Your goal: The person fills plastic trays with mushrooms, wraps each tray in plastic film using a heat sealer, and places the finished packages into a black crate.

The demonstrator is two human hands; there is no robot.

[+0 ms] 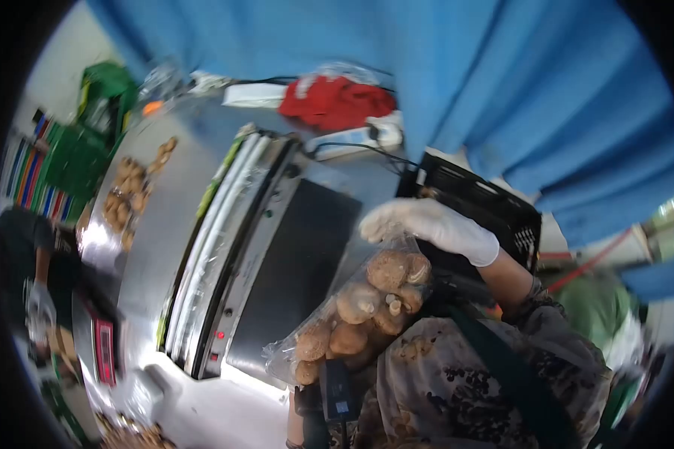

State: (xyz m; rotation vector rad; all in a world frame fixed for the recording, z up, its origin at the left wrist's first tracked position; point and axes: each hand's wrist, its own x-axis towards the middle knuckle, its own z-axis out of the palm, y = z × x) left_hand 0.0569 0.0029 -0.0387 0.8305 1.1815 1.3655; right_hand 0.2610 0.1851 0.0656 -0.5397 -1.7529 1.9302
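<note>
A clear plastic bag of brown mushrooms is tilted in front of my patterned clothing. My right hand, in a white glove, is closed on the bag's upper end with the fingers bent over the plastic. Of my left arm, only a strip of forearm shows at the bottom; the hand is hidden behind the bag and a small black device hanging in front of me. Just left of the bag lies the dark flat plate of a film-wrapping machine.
The machine carries a film roll and red lights. Loose mushrooms lie on the metal table's far side, near a red display. A black crate stands behind my right hand. A co-worker's gloved hand is at far left.
</note>
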